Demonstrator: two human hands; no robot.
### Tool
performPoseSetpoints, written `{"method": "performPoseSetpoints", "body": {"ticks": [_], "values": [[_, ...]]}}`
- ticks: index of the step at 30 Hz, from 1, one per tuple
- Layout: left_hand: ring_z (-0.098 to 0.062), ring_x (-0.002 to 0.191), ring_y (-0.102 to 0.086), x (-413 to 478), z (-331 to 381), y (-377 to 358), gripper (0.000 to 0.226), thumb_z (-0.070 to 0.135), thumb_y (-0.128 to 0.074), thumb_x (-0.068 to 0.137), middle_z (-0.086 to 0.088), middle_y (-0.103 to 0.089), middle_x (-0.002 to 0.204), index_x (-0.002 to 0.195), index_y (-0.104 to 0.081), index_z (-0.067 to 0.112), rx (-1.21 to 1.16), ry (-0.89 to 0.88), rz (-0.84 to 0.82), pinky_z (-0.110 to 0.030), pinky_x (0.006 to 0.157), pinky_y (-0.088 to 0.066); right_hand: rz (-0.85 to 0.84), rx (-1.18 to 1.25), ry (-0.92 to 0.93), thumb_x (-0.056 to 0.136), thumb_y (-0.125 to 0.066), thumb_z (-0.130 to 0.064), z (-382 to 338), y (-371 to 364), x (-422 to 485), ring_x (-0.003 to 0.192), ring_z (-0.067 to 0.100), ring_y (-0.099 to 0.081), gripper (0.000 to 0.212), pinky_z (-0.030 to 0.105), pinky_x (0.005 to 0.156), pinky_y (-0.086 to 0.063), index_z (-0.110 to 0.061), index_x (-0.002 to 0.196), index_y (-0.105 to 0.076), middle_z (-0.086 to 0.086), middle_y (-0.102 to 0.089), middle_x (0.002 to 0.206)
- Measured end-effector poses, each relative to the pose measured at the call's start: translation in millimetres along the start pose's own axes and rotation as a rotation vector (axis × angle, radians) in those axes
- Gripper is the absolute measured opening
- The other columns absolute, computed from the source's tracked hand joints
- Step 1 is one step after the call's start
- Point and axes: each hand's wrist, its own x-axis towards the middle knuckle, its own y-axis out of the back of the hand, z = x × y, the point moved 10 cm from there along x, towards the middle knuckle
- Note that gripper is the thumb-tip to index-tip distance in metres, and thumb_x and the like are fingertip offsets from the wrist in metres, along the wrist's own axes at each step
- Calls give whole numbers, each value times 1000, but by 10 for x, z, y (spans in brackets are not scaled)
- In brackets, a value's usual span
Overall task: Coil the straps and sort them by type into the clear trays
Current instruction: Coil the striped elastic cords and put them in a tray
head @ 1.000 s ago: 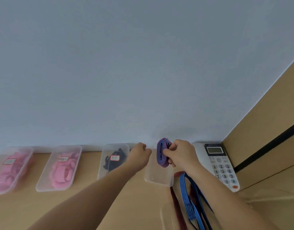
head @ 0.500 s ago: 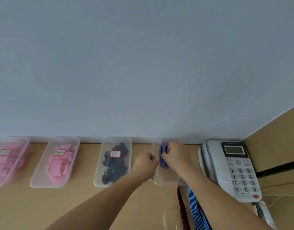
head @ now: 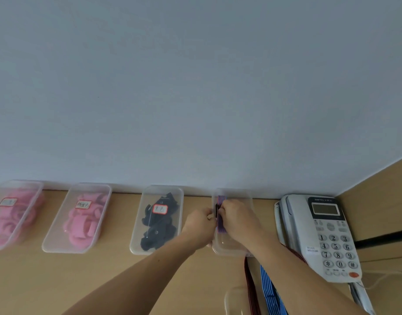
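Behind right hand (head: 237, 220), purple strap (head: 221, 199) half hidden

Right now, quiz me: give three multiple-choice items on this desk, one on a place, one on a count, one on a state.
1. The purple coil is: A) on a chair B) within the clear tray beside the phone C) on the floor.
2. Trays holding pink straps: A) one B) three C) two.
3. The right hand: A) grips the coil B) lies flat C) hangs idle.
B, the tray's walls surround it; C, pink fills only the two leftmost; A, its fingers curl round the coil.
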Motion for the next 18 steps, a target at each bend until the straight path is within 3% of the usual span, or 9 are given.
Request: {"method": "performPoseSetpoints", "body": {"ticks": [3,6,9,13,18], "values": [[-28,58,-63,-9,-1,0,30,9,-43,90,-9,-65,72,105,-69,14,-15,-3,1,-52,61,-60,122,-26,-71,92,-53,-34,52,120,-28,94,25,-61,19,30,64,-43,-21,96,-65,2,-68,93],[-30,61,-66,-12,-5,16,30,9,-43,90,-11,-67,75,104,-70,14,-7,0,10,-52,62,-60,130,75,-179,82,-65,-40,146,138,-19,91,25,-61,25,29,63,-40,-22,97,-57,0,-67,92],[-29,61,-67,-27,-24,24,32,9,-42,91,-11,-68,78,106,-69,16,-31,17,14,-51,62,-61,117,165,-238,75,-73,-49,220,105,0,81,23,-62,31,28,61,-38,-24,83,-56,-3,-66,83],[-30,62,-68,-36,-24,26,33,8,-43,88,-11,-69,78,104,-68,21,-50,27,12,-51,63,-61,53,316,-287,80,-71,-48,276,-72,-6,76,19,-61,29,28,63,-39,-25,72,-55,-6,-66,77],[-30,57,-66,-14,-46,30,31,8,-44,86,-12,-69,74,101,-70,16,-63,40,14,-54,63,-60,14,366,-266,83,-69,-39,246,-121,-20,73,17,-57,24,29,61,-37,-24,73,-54,-7,-62,74]]}}
